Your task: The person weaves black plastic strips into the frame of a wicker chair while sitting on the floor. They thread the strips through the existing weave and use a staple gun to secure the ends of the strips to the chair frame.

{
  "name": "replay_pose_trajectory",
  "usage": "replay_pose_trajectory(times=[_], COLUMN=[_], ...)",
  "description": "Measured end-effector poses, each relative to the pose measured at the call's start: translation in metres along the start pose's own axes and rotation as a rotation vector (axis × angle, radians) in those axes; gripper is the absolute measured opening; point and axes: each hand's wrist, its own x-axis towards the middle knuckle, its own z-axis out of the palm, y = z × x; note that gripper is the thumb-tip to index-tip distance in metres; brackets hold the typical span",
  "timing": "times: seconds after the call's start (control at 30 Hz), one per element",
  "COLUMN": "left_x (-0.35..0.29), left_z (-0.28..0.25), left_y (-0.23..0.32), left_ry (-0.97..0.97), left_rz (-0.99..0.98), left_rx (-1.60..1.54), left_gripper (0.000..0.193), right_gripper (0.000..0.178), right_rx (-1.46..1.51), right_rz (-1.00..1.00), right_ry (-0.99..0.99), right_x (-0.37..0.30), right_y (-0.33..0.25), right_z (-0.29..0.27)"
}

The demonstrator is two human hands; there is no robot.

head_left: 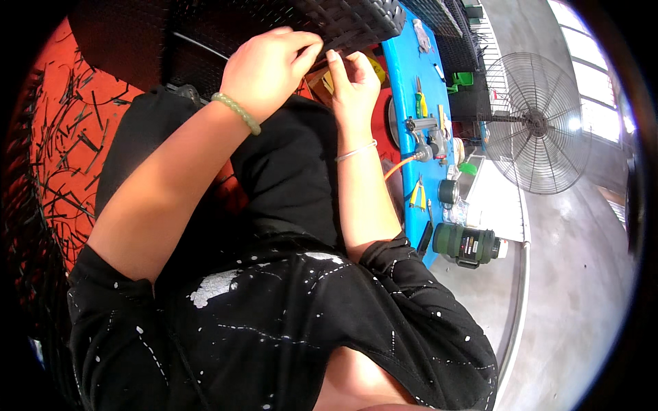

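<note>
A black woven wicker piece [360, 20] fills the top of the head view. Just below its edge, my left hand [267, 68], with a green bead bracelet at the wrist, is closed, its thumb and forefinger pressed together. Close by on the right is my right hand [356, 85], a thin bangle on its wrist. Its thumb points up toward the left fingertips and the other fingers are bent in. The fingertips of both hands nearly meet; whatever thin thing they may hold is too small to make out.
Along the right runs a blue worktop [404, 89] bearing green-handled pliers [421, 103], a metal air tool [426, 140] with an orange hose, and yellow-handled pliers [417, 194]. Beyond are a dark green flask [462, 243] and a large fan [538, 123]. Black strips litter the red floor [75, 123].
</note>
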Motion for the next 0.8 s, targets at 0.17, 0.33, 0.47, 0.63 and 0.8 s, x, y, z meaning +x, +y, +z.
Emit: replay_pose_trajectory(times=[0.17, 0.33, 0.47, 0.63, 0.8], left_x=[-0.008, -0.003, -0.001, 0.003, -0.003], left_z=[0.002, 0.0, -0.003, 0.0, -0.008], left_y=[-0.019, -0.014, -0.015, -0.028, -0.021], left_ry=[-0.507, -0.666, -0.679, -0.546, -0.1], left_rz=[-0.889, -1.226, -1.001, -0.736, -0.374], left_rx=[-0.434, -0.686, -0.599, -0.444, -0.16], left_gripper=[0.043, 0.063, 0.068, 0.048, 0.04], right_gripper=[0.004, 0.008, 0.014, 0.014, 0.013], right_rx=[0.385, 0.349, 0.382, 0.36, 0.228], right_rz=[0.166, 0.195, 0.298, 0.422, 0.347], right_ry=[-0.086, -0.021, -0.019, -0.051, 0.034], right_x=[-0.001, -0.003, -0.002, -0.001, 0.002], right_y=[-0.009, -0.012, -0.024, -0.038, -0.039], right_z=[0.009, 0.009, 0.005, -0.002, 0.004])
